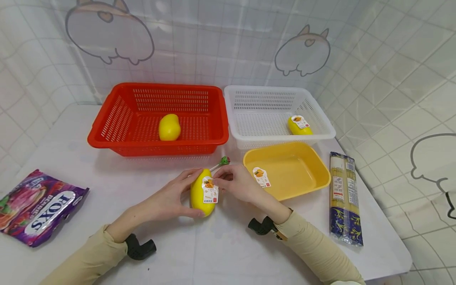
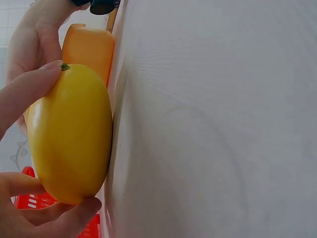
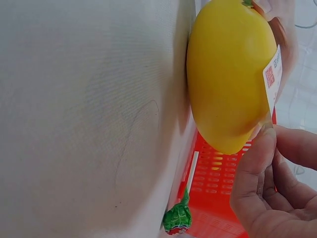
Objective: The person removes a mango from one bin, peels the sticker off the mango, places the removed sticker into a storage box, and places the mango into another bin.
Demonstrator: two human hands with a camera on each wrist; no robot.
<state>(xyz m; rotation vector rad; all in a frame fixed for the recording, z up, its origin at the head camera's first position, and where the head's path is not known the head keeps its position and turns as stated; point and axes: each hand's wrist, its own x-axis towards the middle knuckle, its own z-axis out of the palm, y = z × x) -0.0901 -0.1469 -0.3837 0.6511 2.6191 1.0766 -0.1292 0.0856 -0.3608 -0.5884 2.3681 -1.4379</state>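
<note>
A yellow mango (image 1: 196, 194) lies on the white table, its green stem end toward the person. My left hand (image 1: 171, 198) grips it with the thumb at the stem end and the fingers at the far end, as the left wrist view also shows. On its upper side is a white sticker (image 1: 210, 194) with a mango picture and a red mark. My right hand (image 1: 240, 183) pinches that sticker's edge between thumb and forefinger. Seen from the right wrist, the sticker (image 3: 272, 77) stands partly away from the curved skin. A green-wrapped lollipop (image 1: 225, 160) lies just beyond the hands.
A red basket (image 1: 167, 149) at the back holds another mango (image 1: 169, 127). The white basket (image 1: 281, 138) beside it holds a stickered mango (image 1: 294, 127). Before that stands a yellow tray (image 1: 299, 170) with a sticker (image 1: 261, 177). A purple bag (image 1: 39, 208) and a noodle pack (image 1: 344, 198) flank them.
</note>
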